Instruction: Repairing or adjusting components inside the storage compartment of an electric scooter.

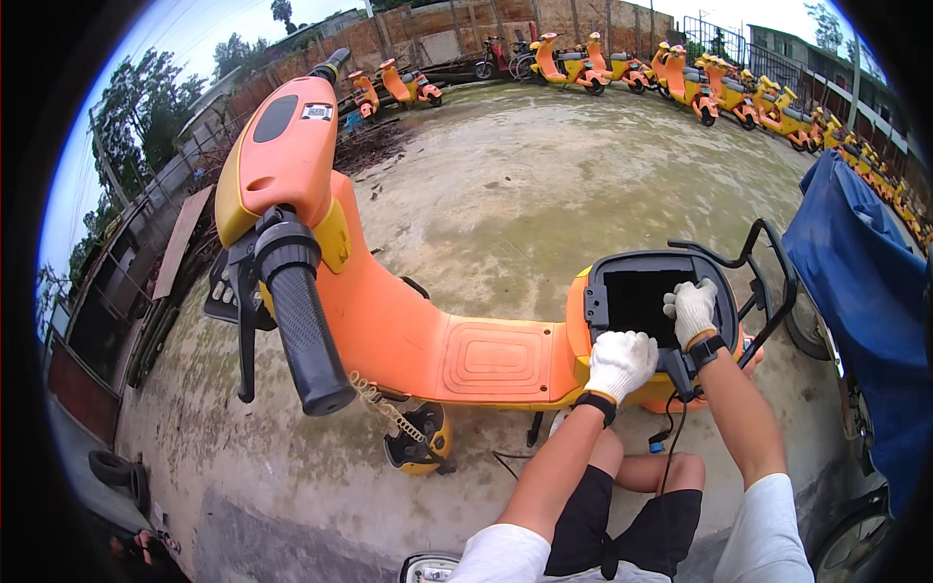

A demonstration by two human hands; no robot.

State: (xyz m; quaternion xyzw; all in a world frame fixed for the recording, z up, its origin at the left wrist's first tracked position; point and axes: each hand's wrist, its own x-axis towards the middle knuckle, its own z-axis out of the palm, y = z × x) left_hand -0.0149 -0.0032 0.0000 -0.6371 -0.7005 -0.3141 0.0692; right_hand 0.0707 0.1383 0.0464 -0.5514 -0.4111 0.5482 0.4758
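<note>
An orange and yellow scooter [496, 360] stands across my view. Its handlebar grip [303, 340] is at left. At its right is an open seat compartment [632, 296] with a dark interior and a black tubular rail [773, 253] behind. My left hand [622, 361], in a white glove, is curled at the compartment's near edge. My right hand [692, 311], also gloved, has its fingers bent at the opening's right side. What either hand grips is hidden. Black cables with a blue connector [656, 447] hang below the compartment.
A yellow helmet [434, 437] hangs low by a coiled cord. A blue tarp [855, 301] covers something at right, beside wheels. Rows of scooters [690, 83] line the back of the concrete yard [466, 194]. Tires [117, 469] and boards [180, 243] lie at left.
</note>
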